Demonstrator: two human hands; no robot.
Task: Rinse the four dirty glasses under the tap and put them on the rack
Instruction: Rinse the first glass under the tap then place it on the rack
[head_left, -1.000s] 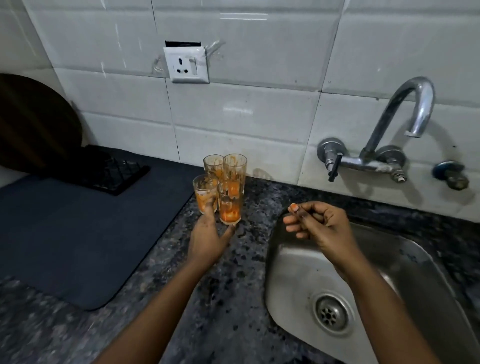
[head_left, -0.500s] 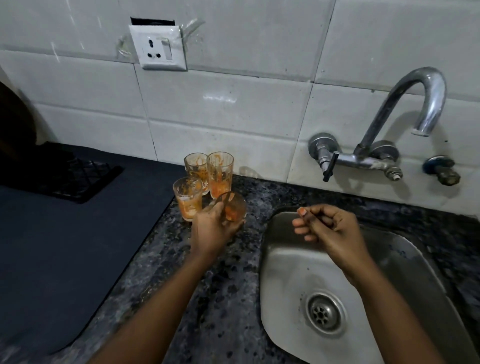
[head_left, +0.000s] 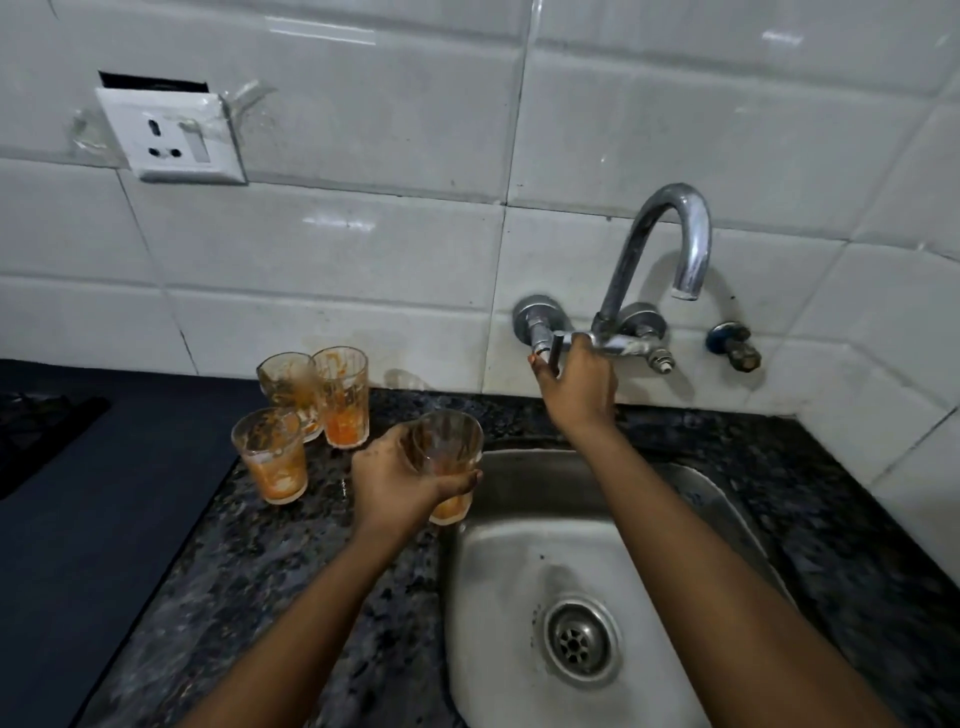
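While the left hand (head_left: 402, 480) gripped one dirty glass (head_left: 448, 457) at the sink's left rim, fingers wrapped round its lower half, the right hand (head_left: 576, 382) was closed on the tap's dark lever (head_left: 556, 351) at the wall. No water showed at the spout of the tap (head_left: 670, 249). Three more dirty glasses (head_left: 306, 415) stood upright on the speckled stone counter (head_left: 291, 561), just left of the held one – two at the back touching each other, one in front (nearest the dark mat (head_left: 104, 519)). All four carried orange smears on the walls and an orange residue at the bottom; the held glass's base was partly covered by the fingers. The steel sink (head_left: 670, 519) lay below both forearms, with its drain strainer (head_left: 576, 642) uncovered and the basin holding nothing else. On the white tiled wall (head_left: 363, 260) sat a socket plate (head_left: 171, 137), with a dark gap above it – and a second valve (head_left: 735, 348) to the right of the tap. A black grid-like object (head_left: 36, 415) at the far left edge was cut off and too dark to make out. The right fingertips were hidden behind the lever.
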